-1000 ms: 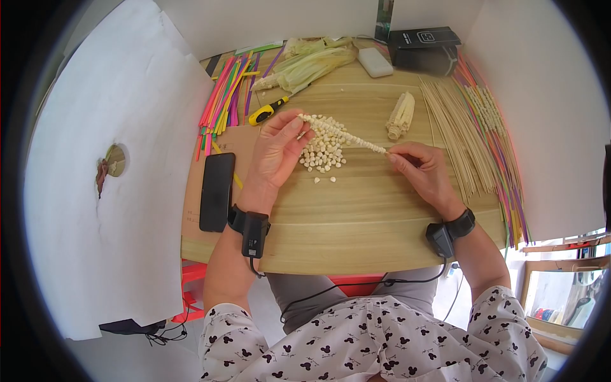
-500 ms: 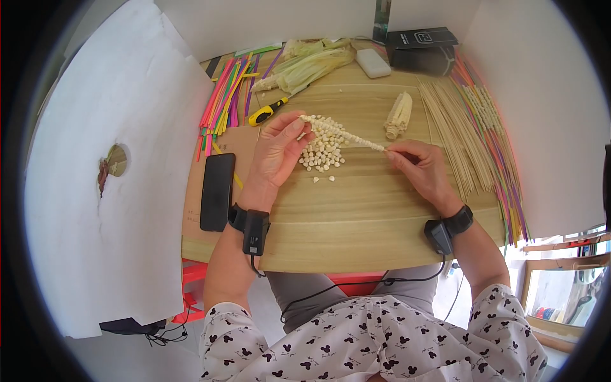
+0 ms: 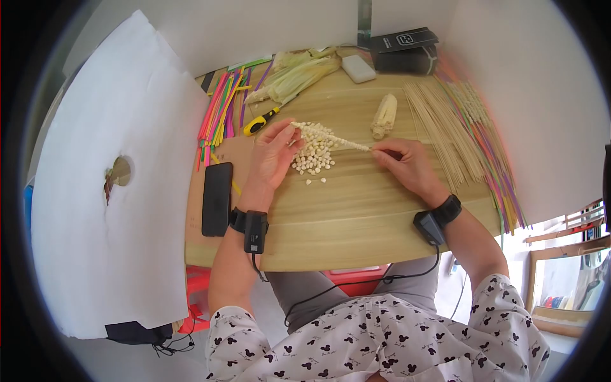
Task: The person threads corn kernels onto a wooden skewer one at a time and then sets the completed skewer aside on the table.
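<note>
A thin stick strung with pale corn kernels (image 3: 338,139) is stretched between my two hands, sloping down to the right. My left hand (image 3: 272,159) pinches its upper left end between thumb and fingertips. The right end is gripped by my right hand (image 3: 410,169), its fingers curled together. Just beneath the strung stick lies a pile of loose corn kernels (image 3: 313,157), partly covered by it, with a couple of stray ones at the near side. Beyond my right hand rests a partly stripped corn cob (image 3: 384,116).
A black phone (image 3: 217,198) lies on brown cardboard at left. Behind are a yellow screwdriver (image 3: 261,121), coloured strips (image 3: 223,108), corn husks (image 3: 299,76), a white case (image 3: 358,69) and a black box (image 3: 404,51). Bare sticks (image 3: 442,130) and kernel-strung coloured sticks (image 3: 474,105) line the right.
The whole view has shifted a little, so the table things appear further left. Both hands keep their hold on the kernel-strung stick, with hardly any change in pose.
</note>
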A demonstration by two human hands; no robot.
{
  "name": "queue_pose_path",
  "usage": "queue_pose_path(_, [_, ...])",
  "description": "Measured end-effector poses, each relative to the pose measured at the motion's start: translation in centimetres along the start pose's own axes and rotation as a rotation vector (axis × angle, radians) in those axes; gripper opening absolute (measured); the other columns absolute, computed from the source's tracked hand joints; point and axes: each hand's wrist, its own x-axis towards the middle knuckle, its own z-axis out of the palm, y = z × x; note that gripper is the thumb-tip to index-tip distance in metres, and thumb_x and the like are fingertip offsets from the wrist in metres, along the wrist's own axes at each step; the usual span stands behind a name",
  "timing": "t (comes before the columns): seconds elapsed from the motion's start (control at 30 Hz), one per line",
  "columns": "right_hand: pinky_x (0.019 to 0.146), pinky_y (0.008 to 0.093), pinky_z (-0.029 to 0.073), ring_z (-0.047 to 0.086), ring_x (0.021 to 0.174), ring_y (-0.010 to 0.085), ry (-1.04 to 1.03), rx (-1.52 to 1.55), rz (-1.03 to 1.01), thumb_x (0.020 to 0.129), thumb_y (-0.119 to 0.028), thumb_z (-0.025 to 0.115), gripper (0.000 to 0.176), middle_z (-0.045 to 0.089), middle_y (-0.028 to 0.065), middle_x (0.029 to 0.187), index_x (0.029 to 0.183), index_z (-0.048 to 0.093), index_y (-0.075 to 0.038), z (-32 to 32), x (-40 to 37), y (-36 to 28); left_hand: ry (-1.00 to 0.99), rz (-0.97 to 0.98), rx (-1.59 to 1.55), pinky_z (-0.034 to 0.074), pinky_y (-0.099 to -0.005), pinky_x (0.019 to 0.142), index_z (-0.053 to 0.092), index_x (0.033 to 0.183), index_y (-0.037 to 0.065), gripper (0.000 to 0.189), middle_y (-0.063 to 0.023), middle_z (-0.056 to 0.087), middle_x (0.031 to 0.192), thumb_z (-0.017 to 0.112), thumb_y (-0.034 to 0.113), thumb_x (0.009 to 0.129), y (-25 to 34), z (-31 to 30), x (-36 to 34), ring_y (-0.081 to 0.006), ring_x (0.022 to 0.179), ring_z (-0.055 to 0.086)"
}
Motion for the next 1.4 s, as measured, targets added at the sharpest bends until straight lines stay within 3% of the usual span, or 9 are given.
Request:
queue_pose_path(0.37, [0.057, 0.0227, 0.044, 0.053, 0.062, 0.0054, 0.022, -0.023, -0.021, 0.088, -0.012, 0.063, 0.015, 0.061, 0.0017, 0.067, 0.091, 0.065, 0.003, -0.3, 0.3, 0.2, 0.081, 0.021, 0.08, 0.048, -0.0297, 0.074, 0.062, 0.111, 0.002, 0.021, -0.0059, 0.064, 0.091, 0.061, 0.008, 0.091, 0.3, 1.4, -0.1, -0.0116, 0.078, 0.057])
queue_pose_path(0.7, [0.055, 0.0216, 0.042, 0.051, 0.061, 0.0042, 0.052, 0.073, -0.045, 0.091, -0.013, 0.059, 0.017, 0.06, 0.0004, 0.067, 0.093, 0.064, 0.002, -0.9, 0.7, 0.7, 0.008, -0.015, 0.234, 0.047, -0.0234, 0.069, 0.063, 0.109, -0.002, 0.021, -0.0058, 0.065, 0.088, 0.06, 0.01, 0.092, -0.1, 1.7, -0.2, -0.0099, 0.075, 0.058])
queue_pose_path(0.97, [0.057, 0.0207, 0.042, 0.052, 0.063, 0.0035, -0.062, 0.276, 0.124, 0.093, -0.018, 0.058, 0.018, 0.061, -0.0016, 0.071, 0.094, 0.063, 0.0, 0.0, 0.4, -0.6, -0.115, -0.091, 0.684, 0.044, -0.0203, 0.068, 0.066, 0.106, 0.002, 0.021, -0.0025, 0.065, 0.087, 0.065, 0.013, 0.088, -1.2, 5.3, -1.6, -0.0061, 0.074, 0.056])
queue_pose_path(1.07, [0.058, 0.0197, 0.043, 0.054, 0.068, 0.003, -0.067, 0.328, -0.018, 0.093, -0.014, 0.058, 0.014, 0.061, -0.0016, 0.075, 0.1, 0.063, -0.002, 1.1, 0.0, -0.2, -0.106, -0.101, 0.785, 0.044, -0.02, 0.067, 0.066, 0.105, 0.002, 0.02, -0.0012, 0.065, 0.085, 0.066, 0.011, 0.087, -1.5, 7.9, -2.6, -0.0053, 0.074, 0.056])
queue_pose_path(1.3, [0.058, 0.0228, 0.041, 0.05, 0.066, 0.0044, -0.167, 0.322, -0.111, 0.093, -0.012, 0.057, 0.015, 0.061, -0.0003, 0.074, 0.104, 0.059, -0.002, 1.8, -0.8, -0.9, -0.033, -0.107, 0.57, 0.043, -0.0193, 0.065, 0.066, 0.101, 0.002, 0.017, 0.0006, 0.064, 0.083, 0.067, 0.007, 0.085, -2.6, 7.0, -2.9, -0.0052, 0.074, 0.055])
queue_pose_path(1.4, [0.055, 0.0258, 0.042, 0.051, 0.061, 0.0088, -0.159, 0.236, -0.121, 0.092, -0.012, 0.058, 0.013, 0.061, 0.0042, 0.071, 0.099, 0.061, -0.001, 1.5, -0.9, -1.0, 0.0, -0.097, 0.526, 0.042, -0.0204, 0.065, 0.066, 0.099, 0.001, 0.014, -0.0004, 0.063, 0.083, 0.066, 0.006, 0.086, -2.5, 6.8, -2.7, -0.0069, 0.071, 0.054])
